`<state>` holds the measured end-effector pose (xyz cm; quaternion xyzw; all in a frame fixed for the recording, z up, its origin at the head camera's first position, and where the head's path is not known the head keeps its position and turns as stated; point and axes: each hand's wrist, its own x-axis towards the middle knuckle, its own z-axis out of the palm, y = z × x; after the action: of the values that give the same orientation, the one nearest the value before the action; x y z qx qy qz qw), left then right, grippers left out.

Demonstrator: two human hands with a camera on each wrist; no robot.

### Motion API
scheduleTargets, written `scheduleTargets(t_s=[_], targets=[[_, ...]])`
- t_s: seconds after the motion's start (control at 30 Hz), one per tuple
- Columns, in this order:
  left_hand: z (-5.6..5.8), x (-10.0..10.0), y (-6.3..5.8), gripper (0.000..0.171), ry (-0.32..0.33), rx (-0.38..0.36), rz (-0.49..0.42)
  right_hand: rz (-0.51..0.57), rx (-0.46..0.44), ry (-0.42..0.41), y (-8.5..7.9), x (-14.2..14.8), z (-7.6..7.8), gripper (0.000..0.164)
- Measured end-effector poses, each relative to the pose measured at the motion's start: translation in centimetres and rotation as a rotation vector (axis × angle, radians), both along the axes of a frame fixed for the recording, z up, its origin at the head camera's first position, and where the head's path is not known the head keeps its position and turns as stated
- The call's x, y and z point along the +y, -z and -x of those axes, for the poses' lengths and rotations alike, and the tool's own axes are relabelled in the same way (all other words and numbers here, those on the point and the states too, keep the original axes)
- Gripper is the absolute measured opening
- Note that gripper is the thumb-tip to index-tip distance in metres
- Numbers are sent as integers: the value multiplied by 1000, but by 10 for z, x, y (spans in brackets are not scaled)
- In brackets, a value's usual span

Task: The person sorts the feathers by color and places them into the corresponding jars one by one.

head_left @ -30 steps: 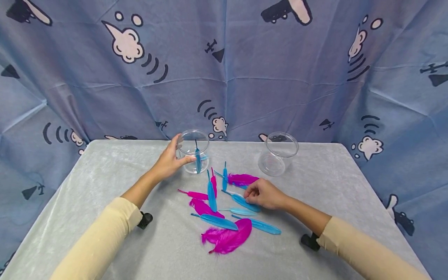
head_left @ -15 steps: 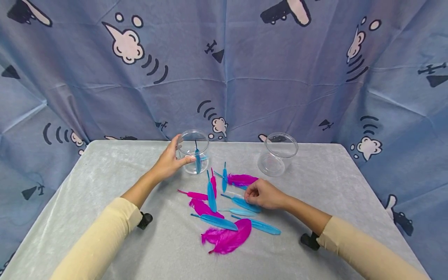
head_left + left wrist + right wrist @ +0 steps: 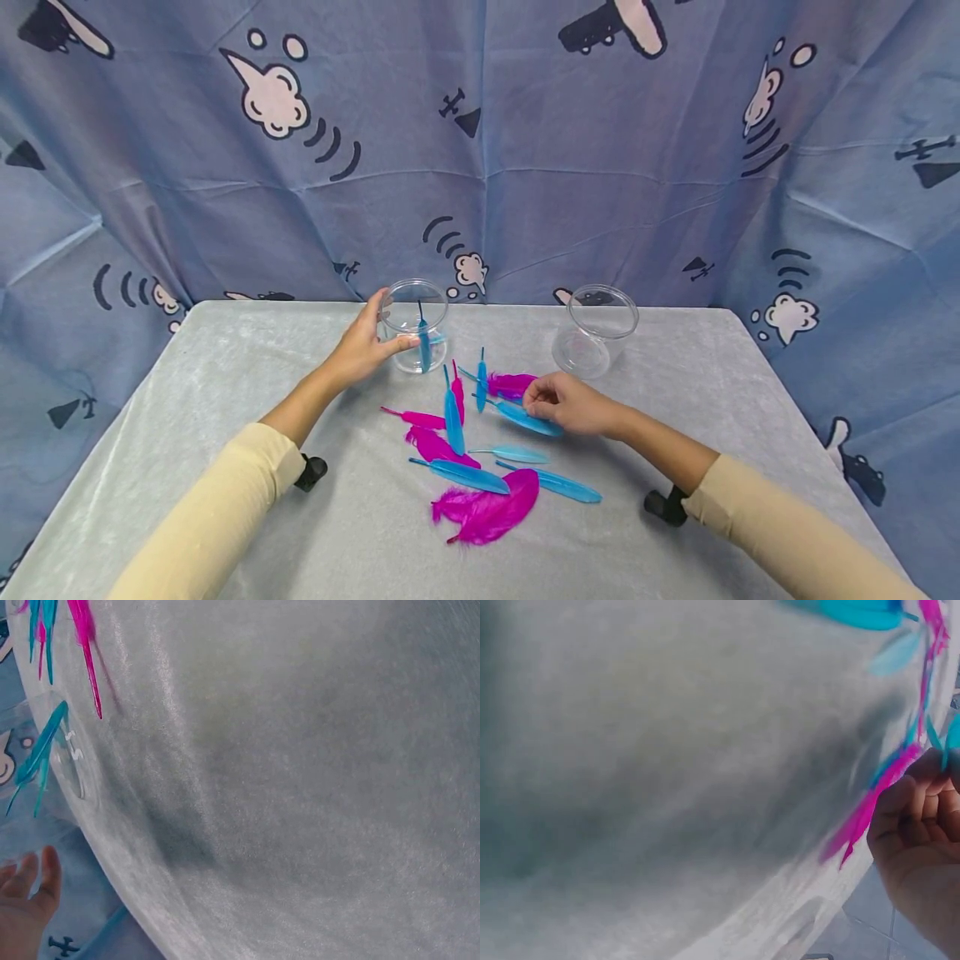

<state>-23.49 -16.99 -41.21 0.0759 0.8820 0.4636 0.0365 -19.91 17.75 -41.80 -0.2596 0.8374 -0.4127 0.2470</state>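
My left hand [image 3: 360,346] holds a clear plastic cup [image 3: 402,362], thumb on the near side and fingers around the far left. Blue feathers [image 3: 424,343] stand in that cup; the left wrist view shows two teal feathers [image 3: 45,746] through its wall. With thumb and fingertips, my right hand [image 3: 576,405] pinches a blue feather [image 3: 528,419] along its upper edge, just above the tabletop. Beside those fingertips lies a magenta feather [image 3: 510,385], partly covered by the hand. In the right wrist view, the right hand [image 3: 922,840] has a blue feather [image 3: 952,735] at its fingertips.
Several blue and magenta feathers lie loosely between the arms, including a large magenta feather [image 3: 498,510] at the front and a pale blue feather [image 3: 517,454]. A second clear cup [image 3: 581,360] stands back right. A patterned blue curtain [image 3: 525,167] hangs behind the grey-covered table [image 3: 675,350].
My right hand has moved slightly up and away with the blue feather, which has come off its earlier spot beside the pale one. The left hand and its cup stay put.
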Motion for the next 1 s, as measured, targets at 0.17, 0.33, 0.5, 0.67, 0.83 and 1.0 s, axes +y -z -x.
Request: scheduleTargets(t_s=[0.17,0.33,0.5,0.67,0.83,1.0], targets=[[0,0,0,102,3,3,-5,44,12,35,-8,-4,5,9],[1,1,1,103,-3,-3,-8,79,-5,99,-17,-9,10,10],[1,1,1,102,-3,1,-12,123,8,148,-29,-17,15,12],[0,1,1,102,-2,2,-8,178,2,205,-38,-28,22,13],[0,1,0,102,-4,1,-6,231,0,259,-45,-41,28,15],[0,1,1,101,0,0,-18,250,10,322,-53,-58,34,16]])
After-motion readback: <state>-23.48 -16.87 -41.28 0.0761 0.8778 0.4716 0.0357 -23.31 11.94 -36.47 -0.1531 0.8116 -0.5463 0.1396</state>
